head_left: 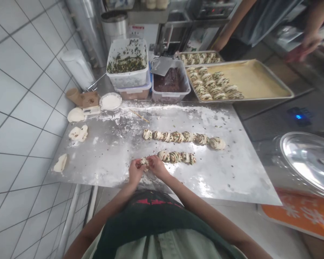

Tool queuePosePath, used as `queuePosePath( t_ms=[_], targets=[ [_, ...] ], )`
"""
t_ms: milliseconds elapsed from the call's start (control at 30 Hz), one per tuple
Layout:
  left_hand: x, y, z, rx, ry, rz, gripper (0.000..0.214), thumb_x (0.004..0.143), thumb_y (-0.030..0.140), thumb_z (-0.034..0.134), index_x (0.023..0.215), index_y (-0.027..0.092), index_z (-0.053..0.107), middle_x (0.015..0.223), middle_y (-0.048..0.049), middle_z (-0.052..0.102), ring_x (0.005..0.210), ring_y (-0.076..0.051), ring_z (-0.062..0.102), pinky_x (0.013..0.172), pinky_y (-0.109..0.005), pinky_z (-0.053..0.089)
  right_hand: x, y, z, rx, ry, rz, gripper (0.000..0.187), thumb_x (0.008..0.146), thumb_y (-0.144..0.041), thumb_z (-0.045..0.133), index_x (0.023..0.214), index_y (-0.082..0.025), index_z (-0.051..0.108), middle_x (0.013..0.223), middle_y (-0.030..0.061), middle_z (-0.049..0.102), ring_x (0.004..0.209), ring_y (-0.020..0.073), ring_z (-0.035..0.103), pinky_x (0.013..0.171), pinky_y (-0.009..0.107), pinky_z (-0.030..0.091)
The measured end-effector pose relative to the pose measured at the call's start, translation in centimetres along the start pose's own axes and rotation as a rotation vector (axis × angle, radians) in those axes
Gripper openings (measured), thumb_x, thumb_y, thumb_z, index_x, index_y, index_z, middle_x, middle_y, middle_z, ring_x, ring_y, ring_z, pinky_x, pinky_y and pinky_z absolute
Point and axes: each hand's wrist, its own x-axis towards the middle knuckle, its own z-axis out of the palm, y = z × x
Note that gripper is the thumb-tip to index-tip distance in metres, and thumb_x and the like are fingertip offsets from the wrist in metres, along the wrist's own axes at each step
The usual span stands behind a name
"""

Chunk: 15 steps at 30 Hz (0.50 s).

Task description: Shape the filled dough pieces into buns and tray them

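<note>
Cam's on my head, facing fwd & down: apron (151, 216) nearest, btm ctr, then my L hand (135, 170) & R hand (157, 167), fairly close, just below mid-frame. V. wide view, looking over the metal table (216, 176) from its near side; tiled wall (16, 93) along L edge, baking tray (259, 81) farther off, upper R.

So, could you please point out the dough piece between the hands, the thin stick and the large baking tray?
Dough piece (144, 162): head view, its visible top.
Thin stick (139, 116): head view, its middle.
Large baking tray (259, 77): head view, bare lined part.
</note>
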Motion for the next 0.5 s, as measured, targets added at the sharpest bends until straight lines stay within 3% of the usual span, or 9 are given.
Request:
queuePosePath(
  t_ms=[167, 367, 500],
  targets=[
    [0.6, -0.8, 0.0, -0.097, 0.014, -0.032, 0.025, 0.072, 0.024, 0.06, 0.096, 0.016, 0.062, 0.096, -0.0077, 0.067, 0.086, -0.018, 0.064, 0.076, -0.031, 0.051, 0.4, -1.3, 0.0, -0.175, -0.077, -0.043, 0.017, 0.078, -0.01, 0.049, 0.086, -0.017, 0.062, 0.089, 0.0051, 0.058, 0.075, 0.013, 0.055, 0.069, 0.023, 0.041],
    [1.1, -1.3, -0.3, -0.111, 0.065, -0.077, 0.022, 0.072, 0.03, 0.059, 0.087, 0.014, 0.062, 0.08, -0.0055, 0.068, 0.07, -0.018, 0.064, 0.067, -0.032, 0.053, 0.8, -2.7, -0.3, -0.297, -0.157, -0.077, 0.017, 0.083, -0.016, 0.048, 0.09, -0.018, 0.063, 0.089, 0.0053, 0.062, 0.082, 0.0147, 0.057, 0.073, 0.023, 0.04],
    [0.6, -1.1, -0.7, -0.056, 0.032, -0.042, 0.02, 0.075, 0.03, 0.055, 0.085, 0.016, 0.066, 0.084, -0.0057, 0.068, 0.08, -0.02, 0.063, 0.077, -0.036, 0.051, 0.1, -2.6, 0.4, -0.322, -0.192, -0.137, 0.021, 0.087, -0.018, 0.043, 0.089, -0.016, 0.063, 0.09, 0.0076, 0.061, 0.083, 0.0155, 0.056, 0.075, 0.025, 0.042]
  ],
)
